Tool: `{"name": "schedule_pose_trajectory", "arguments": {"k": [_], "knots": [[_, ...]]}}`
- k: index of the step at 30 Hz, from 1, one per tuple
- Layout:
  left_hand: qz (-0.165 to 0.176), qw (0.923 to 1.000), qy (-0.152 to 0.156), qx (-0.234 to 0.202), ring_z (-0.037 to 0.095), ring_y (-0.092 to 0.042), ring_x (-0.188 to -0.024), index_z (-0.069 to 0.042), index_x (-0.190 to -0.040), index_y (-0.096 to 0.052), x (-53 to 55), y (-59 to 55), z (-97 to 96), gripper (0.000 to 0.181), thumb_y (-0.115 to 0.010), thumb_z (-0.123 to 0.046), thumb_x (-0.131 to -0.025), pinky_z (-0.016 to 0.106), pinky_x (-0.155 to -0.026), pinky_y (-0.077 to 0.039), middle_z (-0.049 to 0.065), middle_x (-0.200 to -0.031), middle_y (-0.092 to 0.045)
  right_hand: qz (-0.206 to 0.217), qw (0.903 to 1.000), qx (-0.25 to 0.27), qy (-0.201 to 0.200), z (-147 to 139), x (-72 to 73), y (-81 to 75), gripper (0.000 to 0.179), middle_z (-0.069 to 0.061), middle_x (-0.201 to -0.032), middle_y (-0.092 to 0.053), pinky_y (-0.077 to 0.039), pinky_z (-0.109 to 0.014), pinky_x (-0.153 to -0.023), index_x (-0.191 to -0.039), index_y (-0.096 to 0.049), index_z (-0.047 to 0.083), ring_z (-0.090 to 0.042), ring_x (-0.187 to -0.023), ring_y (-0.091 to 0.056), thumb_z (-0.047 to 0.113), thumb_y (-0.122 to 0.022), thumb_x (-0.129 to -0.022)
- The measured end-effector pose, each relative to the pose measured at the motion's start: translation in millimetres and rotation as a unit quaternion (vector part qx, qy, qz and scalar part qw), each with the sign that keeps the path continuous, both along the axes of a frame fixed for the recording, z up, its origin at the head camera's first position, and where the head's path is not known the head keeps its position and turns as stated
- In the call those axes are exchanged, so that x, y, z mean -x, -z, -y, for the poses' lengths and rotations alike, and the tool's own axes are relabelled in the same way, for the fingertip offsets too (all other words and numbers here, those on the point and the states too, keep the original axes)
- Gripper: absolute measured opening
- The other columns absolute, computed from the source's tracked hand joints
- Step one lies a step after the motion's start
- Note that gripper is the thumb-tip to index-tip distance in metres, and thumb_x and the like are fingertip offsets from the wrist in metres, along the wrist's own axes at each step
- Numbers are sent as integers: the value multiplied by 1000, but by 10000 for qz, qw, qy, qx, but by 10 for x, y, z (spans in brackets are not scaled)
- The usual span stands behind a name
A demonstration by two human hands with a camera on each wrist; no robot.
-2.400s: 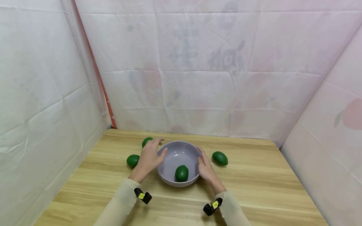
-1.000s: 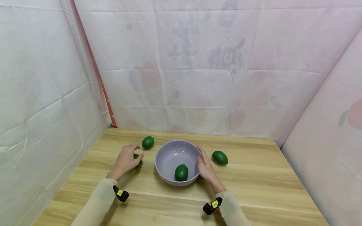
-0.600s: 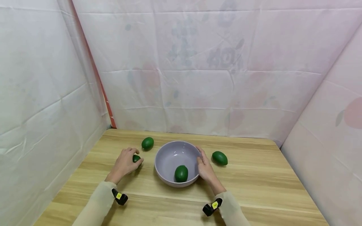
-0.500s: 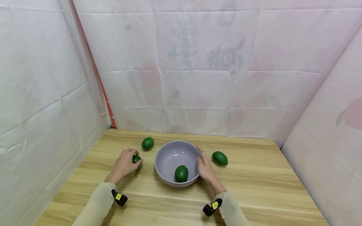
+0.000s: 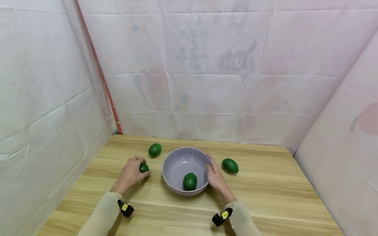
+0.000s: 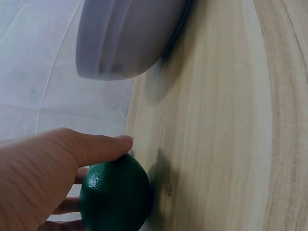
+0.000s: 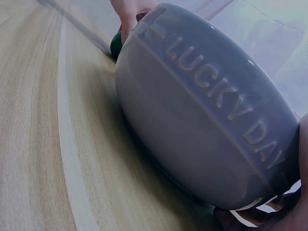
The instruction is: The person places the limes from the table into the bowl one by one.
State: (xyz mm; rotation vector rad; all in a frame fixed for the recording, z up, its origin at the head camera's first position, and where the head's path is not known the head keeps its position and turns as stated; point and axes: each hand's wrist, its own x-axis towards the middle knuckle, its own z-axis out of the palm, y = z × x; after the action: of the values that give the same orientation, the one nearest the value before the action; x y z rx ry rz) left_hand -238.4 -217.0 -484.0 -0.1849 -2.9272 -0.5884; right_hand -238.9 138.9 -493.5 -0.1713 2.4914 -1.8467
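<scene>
At the left of the table, my left hand (image 5: 129,174) has its fingers and thumb around a green lime (image 5: 144,167). In the left wrist view the thumb lies across the top of the lime (image 6: 115,195), with the other fingers behind it. My right hand (image 5: 216,177) holds the right side of a grey-purple bowl (image 5: 177,165), its thumb over the rim and fingers outside. One lime (image 5: 190,182) sits inside the bowl towards the front. Raised letters reading LUCKY DAY show on the bowl's wall (image 7: 178,125) in the right wrist view.
A lime (image 5: 155,149) lies behind the left hand, and another lime (image 5: 230,166) is right of the bowl. The wooden table (image 5: 271,190) is enclosed by pale printed cloth walls (image 5: 206,95) at the back and sides.
My left hand has moved from the bowl's left rim out to the lime on the left, and its fingers now close around it. The right hand stays on the bowl.
</scene>
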Motion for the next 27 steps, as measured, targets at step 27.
{"name": "schedule_pose_trajectory", "arguments": {"k": [27], "knots": [[-912, 9942, 392, -404, 27, -62, -92, -7, -112, -70, 24, -165, -79, 42, -81, -33, -80, 40, -75, -50, 10, -102, -69, 101, 9999, -89, 16, -13, -1, 20, 52, -15, -170, -21, -15, -61, -126, -161, -25, 19, -41, -157, -16, 11, -25, -110]]}}
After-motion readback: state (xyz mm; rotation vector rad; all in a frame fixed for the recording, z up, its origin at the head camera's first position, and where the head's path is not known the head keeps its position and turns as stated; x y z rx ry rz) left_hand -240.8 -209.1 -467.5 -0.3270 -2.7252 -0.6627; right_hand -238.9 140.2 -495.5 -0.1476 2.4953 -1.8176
